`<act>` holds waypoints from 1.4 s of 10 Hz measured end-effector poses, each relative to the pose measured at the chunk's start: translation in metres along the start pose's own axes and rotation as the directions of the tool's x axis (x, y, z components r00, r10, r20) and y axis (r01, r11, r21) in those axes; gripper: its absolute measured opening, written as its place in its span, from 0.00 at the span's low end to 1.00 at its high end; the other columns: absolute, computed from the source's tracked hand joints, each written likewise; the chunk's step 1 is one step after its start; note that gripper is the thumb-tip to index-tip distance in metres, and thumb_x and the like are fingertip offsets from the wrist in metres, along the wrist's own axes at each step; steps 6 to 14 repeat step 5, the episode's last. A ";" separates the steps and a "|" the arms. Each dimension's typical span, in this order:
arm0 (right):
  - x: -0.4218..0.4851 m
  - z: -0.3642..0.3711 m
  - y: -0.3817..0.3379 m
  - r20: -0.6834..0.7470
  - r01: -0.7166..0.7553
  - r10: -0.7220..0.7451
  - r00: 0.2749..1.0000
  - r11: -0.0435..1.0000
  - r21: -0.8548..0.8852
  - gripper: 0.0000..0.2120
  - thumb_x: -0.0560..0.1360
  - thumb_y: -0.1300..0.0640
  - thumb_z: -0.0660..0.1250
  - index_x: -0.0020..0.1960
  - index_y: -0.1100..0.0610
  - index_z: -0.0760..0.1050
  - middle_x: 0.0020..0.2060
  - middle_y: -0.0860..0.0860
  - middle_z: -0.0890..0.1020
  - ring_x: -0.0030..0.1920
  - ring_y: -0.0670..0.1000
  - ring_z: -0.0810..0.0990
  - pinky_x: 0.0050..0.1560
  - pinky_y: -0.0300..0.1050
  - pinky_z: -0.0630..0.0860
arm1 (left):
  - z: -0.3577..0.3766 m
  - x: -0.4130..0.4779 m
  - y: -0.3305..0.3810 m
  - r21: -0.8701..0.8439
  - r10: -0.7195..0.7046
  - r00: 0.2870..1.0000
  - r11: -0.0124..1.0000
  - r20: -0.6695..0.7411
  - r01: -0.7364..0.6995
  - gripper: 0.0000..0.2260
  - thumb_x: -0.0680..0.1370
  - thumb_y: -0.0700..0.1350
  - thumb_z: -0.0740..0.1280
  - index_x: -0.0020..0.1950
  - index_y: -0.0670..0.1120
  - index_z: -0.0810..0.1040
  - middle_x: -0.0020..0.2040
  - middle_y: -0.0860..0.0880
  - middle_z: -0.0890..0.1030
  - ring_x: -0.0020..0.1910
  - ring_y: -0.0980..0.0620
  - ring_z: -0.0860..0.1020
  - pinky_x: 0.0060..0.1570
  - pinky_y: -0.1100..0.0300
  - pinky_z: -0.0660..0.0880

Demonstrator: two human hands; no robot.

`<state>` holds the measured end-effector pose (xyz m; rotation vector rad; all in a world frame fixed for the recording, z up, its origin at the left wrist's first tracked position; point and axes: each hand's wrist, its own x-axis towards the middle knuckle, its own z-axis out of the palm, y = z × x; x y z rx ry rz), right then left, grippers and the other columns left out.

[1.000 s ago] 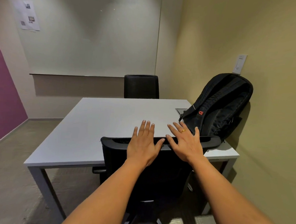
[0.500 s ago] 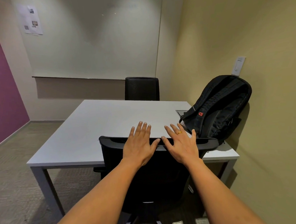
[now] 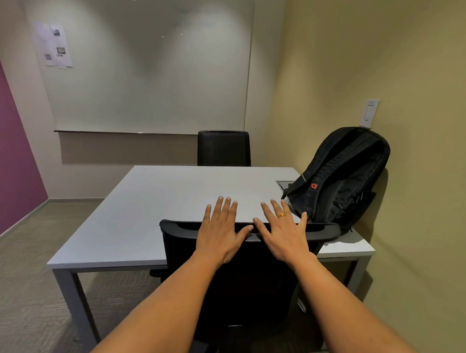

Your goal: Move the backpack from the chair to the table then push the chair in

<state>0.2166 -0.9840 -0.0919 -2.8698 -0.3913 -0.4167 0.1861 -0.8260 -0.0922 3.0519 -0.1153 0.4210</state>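
A black backpack (image 3: 339, 179) stands upright on the right side of the white table (image 3: 149, 209), leaning against the yellow wall. A black office chair (image 3: 248, 274) stands at the near edge of the table, its seat hidden under the tabletop. My left hand (image 3: 221, 229) and my right hand (image 3: 283, 233) lie flat, fingers spread, against the top of the chair's backrest. Neither hand grips anything.
A second black chair (image 3: 224, 148) stands at the far side of the table below a whiteboard (image 3: 151, 64). The yellow wall (image 3: 412, 239) runs close along the right. A purple wall (image 3: 3, 151) and grey carpet (image 3: 23, 287) lie to the left.
The chair has slid slightly further under the table with both palms still on its backrest. The view has tilted up a little.
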 end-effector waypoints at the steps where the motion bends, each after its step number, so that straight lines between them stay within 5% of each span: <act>1: -0.003 -0.008 -0.007 -0.028 -0.009 0.011 1.000 0.998 0.068 0.28 0.78 0.39 0.44 0.75 0.48 0.48 0.76 0.49 0.49 0.74 0.50 0.43 0.70 0.61 0.40 | -0.009 -0.002 0.000 -0.036 -0.018 0.999 0.999 -0.043 0.016 0.33 0.78 0.64 0.43 0.76 0.47 0.39 0.77 0.47 0.39 0.74 0.49 0.35 0.71 0.51 0.35; 4: 0.025 -0.076 -0.043 -0.285 0.072 -0.038 0.958 0.991 0.110 0.27 0.80 0.44 0.45 0.75 0.54 0.44 0.76 0.53 0.45 0.74 0.51 0.40 0.71 0.48 0.38 | -0.085 0.021 -0.015 -0.007 -0.026 0.959 1.000 -0.281 0.024 0.32 0.78 0.63 0.43 0.75 0.46 0.38 0.77 0.46 0.38 0.74 0.49 0.35 0.70 0.54 0.34; 5: 0.041 -0.118 -0.060 -0.460 0.134 -0.054 0.886 0.981 0.142 0.27 0.80 0.46 0.47 0.75 0.55 0.45 0.75 0.53 0.46 0.74 0.51 0.40 0.71 0.47 0.37 | -0.129 0.032 -0.015 -0.012 -0.005 0.908 1.000 -0.419 0.000 0.32 0.78 0.62 0.43 0.75 0.45 0.37 0.76 0.46 0.38 0.74 0.50 0.35 0.70 0.55 0.34; 14: 0.041 -0.118 -0.060 -0.460 0.134 -0.054 0.886 0.981 0.142 0.27 0.80 0.46 0.47 0.75 0.55 0.45 0.75 0.53 0.46 0.74 0.51 0.40 0.71 0.47 0.37 | -0.129 0.032 -0.015 -0.012 -0.005 0.908 1.000 -0.419 0.000 0.32 0.78 0.62 0.43 0.75 0.45 0.37 0.76 0.46 0.38 0.74 0.50 0.35 0.70 0.55 0.34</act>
